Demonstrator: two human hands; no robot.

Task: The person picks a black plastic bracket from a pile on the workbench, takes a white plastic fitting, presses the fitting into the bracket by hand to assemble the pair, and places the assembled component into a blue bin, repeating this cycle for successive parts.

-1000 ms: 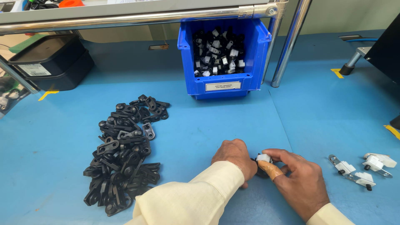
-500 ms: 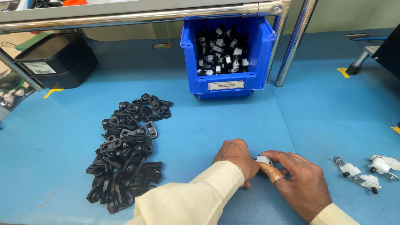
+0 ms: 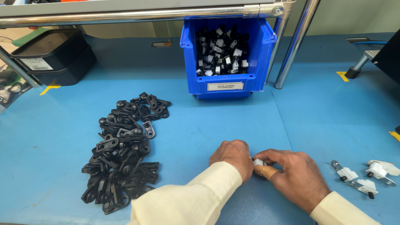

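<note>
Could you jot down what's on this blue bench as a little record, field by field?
Surface: blue work mat
Left hand: knuckles up, fingers curled, against the small white plastic part
Right hand: pinching that white part with fingertips
Left of hands: heap of black plastic clips
Behind: blue plastic bin of small black-and-white parts
Right: few white parts with metal tabs
Far left: black trays

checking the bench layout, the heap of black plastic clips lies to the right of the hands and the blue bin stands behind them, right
Not quite. In the head view the heap of black plastic clips lies to the left of the hands, left hand and right hand. The blue plastic bin does stand behind them.
</note>
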